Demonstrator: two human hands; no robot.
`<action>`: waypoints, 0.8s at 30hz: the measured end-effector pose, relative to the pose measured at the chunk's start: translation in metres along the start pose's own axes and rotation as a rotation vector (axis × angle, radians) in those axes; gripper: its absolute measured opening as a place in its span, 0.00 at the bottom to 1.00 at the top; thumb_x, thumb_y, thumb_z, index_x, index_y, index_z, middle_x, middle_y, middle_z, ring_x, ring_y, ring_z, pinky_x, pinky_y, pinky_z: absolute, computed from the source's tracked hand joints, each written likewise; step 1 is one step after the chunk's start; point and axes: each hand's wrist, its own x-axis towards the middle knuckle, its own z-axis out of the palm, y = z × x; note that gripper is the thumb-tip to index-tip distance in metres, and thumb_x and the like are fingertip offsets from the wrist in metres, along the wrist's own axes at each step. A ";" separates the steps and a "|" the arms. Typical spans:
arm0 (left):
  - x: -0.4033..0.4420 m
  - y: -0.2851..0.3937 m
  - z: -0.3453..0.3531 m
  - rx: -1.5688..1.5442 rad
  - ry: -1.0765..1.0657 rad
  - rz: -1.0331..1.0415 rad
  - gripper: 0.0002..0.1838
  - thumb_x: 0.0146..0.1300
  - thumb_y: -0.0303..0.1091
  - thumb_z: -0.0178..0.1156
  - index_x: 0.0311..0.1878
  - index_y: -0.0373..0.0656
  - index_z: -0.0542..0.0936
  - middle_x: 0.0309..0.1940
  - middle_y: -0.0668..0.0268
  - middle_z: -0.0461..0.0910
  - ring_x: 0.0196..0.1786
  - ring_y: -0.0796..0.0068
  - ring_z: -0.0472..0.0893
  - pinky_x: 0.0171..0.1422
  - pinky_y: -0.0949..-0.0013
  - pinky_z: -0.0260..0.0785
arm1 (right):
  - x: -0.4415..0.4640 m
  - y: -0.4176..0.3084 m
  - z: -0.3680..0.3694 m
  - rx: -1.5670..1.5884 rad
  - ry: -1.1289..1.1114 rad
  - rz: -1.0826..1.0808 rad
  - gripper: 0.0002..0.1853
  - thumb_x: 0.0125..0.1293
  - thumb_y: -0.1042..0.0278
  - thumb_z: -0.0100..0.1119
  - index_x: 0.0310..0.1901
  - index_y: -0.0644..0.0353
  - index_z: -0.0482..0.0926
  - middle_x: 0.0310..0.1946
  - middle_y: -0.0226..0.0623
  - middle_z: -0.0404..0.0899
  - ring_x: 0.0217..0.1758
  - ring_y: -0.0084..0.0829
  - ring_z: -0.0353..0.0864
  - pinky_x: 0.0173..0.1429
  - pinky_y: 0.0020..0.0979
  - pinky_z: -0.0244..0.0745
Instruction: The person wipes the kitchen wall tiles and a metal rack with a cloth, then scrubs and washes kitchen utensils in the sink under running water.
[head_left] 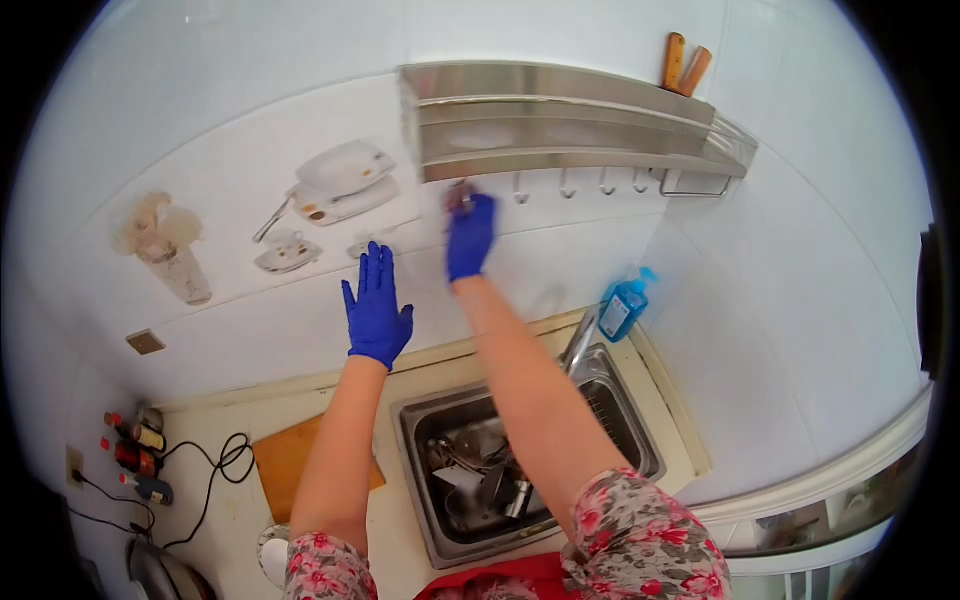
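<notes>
My left hand [378, 310], in a blue glove, is raised before the tiled wall with its fingers stretched out, just below a printed cup picture. To its right, my right hand [470, 235], also blue-gloved and slightly blurred, is closed near the left end of the metal wall shelf [560, 115]. Its fingers are round a small reddish-brown and shiny thing [459, 196], too blurred to name, close under the shelf's lower edge. Several hooks [567, 184] hang to the right of that hand.
Below the arms, a steel sink [425, 515] holds dishes and utensils beside a faucet [581, 340] and a blue soap bottle [622, 308]. A wooden board [285, 465], bottles [137, 458] and a black cord [208, 490] are at left. Two wooden-handled tools [674, 62] stand at the shelf's right end.
</notes>
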 end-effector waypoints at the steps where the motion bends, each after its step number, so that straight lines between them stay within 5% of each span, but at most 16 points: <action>1: 0.003 0.008 0.003 -0.003 -0.001 0.008 0.49 0.47 0.35 0.63 0.69 0.46 0.44 0.71 0.61 0.39 0.72 0.62 0.44 0.70 0.46 0.39 | -0.010 0.002 -0.004 -0.665 -0.137 -0.098 0.09 0.62 0.70 0.44 0.42 0.59 0.72 0.33 0.36 0.72 0.40 0.32 0.73 0.46 0.31 0.68; 2: 0.006 0.016 0.007 -0.004 -0.003 0.016 0.49 0.48 0.34 0.63 0.70 0.46 0.44 0.71 0.60 0.38 0.72 0.60 0.43 0.70 0.46 0.39 | -0.019 0.004 -0.008 -1.308 -0.208 -0.288 0.10 0.60 0.70 0.45 0.43 0.56 0.72 0.37 0.36 0.73 0.42 0.35 0.74 0.46 0.32 0.68; 3: 0.011 0.025 0.012 -0.002 -0.007 0.023 0.49 0.48 0.34 0.63 0.70 0.46 0.44 0.71 0.60 0.38 0.72 0.60 0.43 0.70 0.46 0.39 | -0.025 -0.019 0.005 -1.621 -0.333 -0.506 0.12 0.59 0.70 0.46 0.44 0.53 0.73 0.40 0.35 0.72 0.43 0.36 0.74 0.45 0.33 0.70; 7: 0.037 0.056 0.030 0.036 0.066 0.001 0.49 0.46 0.34 0.64 0.69 0.46 0.46 0.71 0.59 0.39 0.72 0.59 0.44 0.69 0.47 0.41 | 0.030 -0.070 -0.012 -1.542 -0.726 -0.529 0.13 0.58 0.63 0.52 0.45 0.54 0.73 0.35 0.40 0.76 0.40 0.42 0.75 0.44 0.37 0.71; 9: 0.049 0.068 0.039 0.067 0.069 -0.028 0.48 0.47 0.34 0.63 0.69 0.46 0.46 0.71 0.59 0.39 0.72 0.59 0.44 0.69 0.47 0.42 | 0.051 -0.093 -0.023 -1.560 -0.805 -0.327 0.14 0.56 0.69 0.49 0.46 0.47 0.72 0.43 0.35 0.71 0.44 0.38 0.75 0.44 0.37 0.72; 11: 0.061 0.076 0.046 0.079 0.059 -0.053 0.49 0.47 0.33 0.63 0.69 0.46 0.44 0.71 0.60 0.38 0.72 0.59 0.43 0.69 0.47 0.42 | 0.082 -0.092 -0.058 -1.466 -0.787 -0.283 0.11 0.59 0.66 0.48 0.44 0.50 0.74 0.42 0.35 0.74 0.43 0.38 0.76 0.43 0.35 0.72; 13: 0.067 0.081 0.048 0.070 0.057 -0.136 0.51 0.47 0.33 0.63 0.70 0.47 0.41 0.71 0.61 0.37 0.72 0.58 0.43 0.70 0.48 0.42 | 0.113 -0.109 -0.089 -1.306 -0.683 0.200 0.11 0.62 0.62 0.49 0.42 0.53 0.75 0.38 0.36 0.77 0.41 0.38 0.77 0.41 0.33 0.72; 15: 0.069 0.084 0.053 0.097 0.048 -0.147 0.52 0.47 0.33 0.64 0.70 0.46 0.39 0.71 0.60 0.36 0.72 0.59 0.42 0.70 0.48 0.41 | 0.109 -0.190 -0.072 -1.039 -0.500 0.223 0.12 0.64 0.58 0.47 0.41 0.56 0.76 0.33 0.38 0.78 0.39 0.33 0.77 0.40 0.30 0.71; 17: 0.070 0.086 0.056 0.132 0.063 -0.157 0.52 0.47 0.34 0.63 0.69 0.44 0.40 0.71 0.60 0.36 0.72 0.60 0.42 0.70 0.47 0.42 | 0.129 -0.188 -0.136 -1.428 -0.339 -0.115 0.13 0.65 0.60 0.46 0.39 0.59 0.76 0.30 0.37 0.77 0.33 0.28 0.75 0.38 0.29 0.70; 19: 0.071 0.091 0.060 0.132 0.069 -0.173 0.51 0.46 0.34 0.63 0.69 0.43 0.40 0.71 0.59 0.37 0.72 0.60 0.42 0.70 0.48 0.42 | 0.124 -0.174 -0.159 -1.407 -0.237 -0.227 0.12 0.66 0.62 0.45 0.39 0.59 0.75 0.26 0.33 0.74 0.29 0.27 0.73 0.34 0.28 0.69; 21: 0.070 0.099 0.065 0.132 0.083 -0.185 0.51 0.46 0.34 0.63 0.69 0.42 0.41 0.71 0.59 0.37 0.72 0.61 0.42 0.70 0.48 0.42 | 0.118 -0.163 -0.156 -1.023 -0.082 -0.136 0.10 0.67 0.64 0.44 0.37 0.58 0.74 0.26 0.30 0.74 0.26 0.24 0.71 0.32 0.28 0.68; 23: 0.067 0.112 0.075 0.184 0.012 -0.051 0.51 0.45 0.33 0.63 0.69 0.43 0.41 0.71 0.59 0.38 0.72 0.62 0.43 0.70 0.48 0.42 | 0.102 -0.153 -0.141 -0.895 -0.381 0.205 0.11 0.67 0.64 0.44 0.39 0.58 0.76 0.27 0.34 0.75 0.34 0.29 0.76 0.42 0.29 0.69; 24: 0.066 0.124 0.078 0.172 -0.019 -0.016 0.51 0.45 0.33 0.63 0.69 0.43 0.42 0.71 0.60 0.39 0.72 0.63 0.43 0.70 0.48 0.42 | 0.087 -0.146 -0.155 -1.575 -0.710 -0.417 0.10 0.65 0.64 0.46 0.44 0.54 0.76 0.32 0.35 0.75 0.40 0.36 0.76 0.45 0.31 0.70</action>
